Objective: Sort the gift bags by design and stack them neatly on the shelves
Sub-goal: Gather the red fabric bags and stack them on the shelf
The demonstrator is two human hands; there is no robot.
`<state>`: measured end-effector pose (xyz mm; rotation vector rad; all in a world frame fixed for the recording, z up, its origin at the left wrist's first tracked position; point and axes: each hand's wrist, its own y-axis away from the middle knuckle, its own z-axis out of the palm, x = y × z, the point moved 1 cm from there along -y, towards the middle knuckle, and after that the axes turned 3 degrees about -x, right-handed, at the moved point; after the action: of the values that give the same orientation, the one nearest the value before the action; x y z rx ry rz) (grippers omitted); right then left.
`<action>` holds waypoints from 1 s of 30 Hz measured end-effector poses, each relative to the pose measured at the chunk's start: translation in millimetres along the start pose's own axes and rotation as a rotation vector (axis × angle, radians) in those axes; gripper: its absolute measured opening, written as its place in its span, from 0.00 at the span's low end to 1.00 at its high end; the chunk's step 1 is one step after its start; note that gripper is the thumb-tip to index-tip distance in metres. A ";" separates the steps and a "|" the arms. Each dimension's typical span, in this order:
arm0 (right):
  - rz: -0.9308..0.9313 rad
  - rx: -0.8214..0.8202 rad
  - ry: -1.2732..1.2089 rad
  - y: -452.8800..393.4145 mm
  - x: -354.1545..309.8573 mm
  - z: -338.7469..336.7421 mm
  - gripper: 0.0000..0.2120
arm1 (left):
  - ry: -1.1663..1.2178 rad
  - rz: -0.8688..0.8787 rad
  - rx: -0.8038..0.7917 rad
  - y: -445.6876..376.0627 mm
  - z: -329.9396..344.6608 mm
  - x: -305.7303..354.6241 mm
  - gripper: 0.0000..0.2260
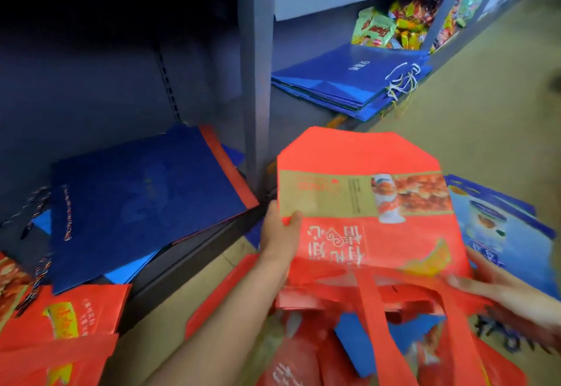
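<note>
Red gift bag (364,203): being held flat by both hands.
Left hand (280,234): pinching its edge.
Right hand (498,291): blurred, grip unclear.
Next: likely needing the red stack (60,316).

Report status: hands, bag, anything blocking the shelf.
Left hand grips red bag at its left edge; right hand holds its right side. Bag flat, above floor pile. Dark blue bags already lie on lower shelf.

Single head cam, looks fwd & down, close over hands, low shelves (258,82) ahead
</note>
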<state>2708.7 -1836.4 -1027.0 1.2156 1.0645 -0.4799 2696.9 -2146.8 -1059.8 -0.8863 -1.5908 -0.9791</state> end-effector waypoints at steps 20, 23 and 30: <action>-0.365 0.613 0.089 -286.3 -141.0 -17.2 0.20 | -1.017 0.022 -0.107 -123.1 53.0 41.3 0.36; -0.422 0.598 0.071 -295.1 -148.2 -12.1 0.21 | -1.164 0.022 -0.331 -123.3 61.2 29.4 0.39; -0.337 0.346 0.406 -301.8 -174.0 15.5 0.35 | -1.300 -0.029 -0.237 -155.4 65.3 33.1 0.35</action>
<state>2395.3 -1989.3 -1034.1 1.4830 1.5949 -0.7170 2525.1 -2146.5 -1062.1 -1.8843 -2.5522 -0.5759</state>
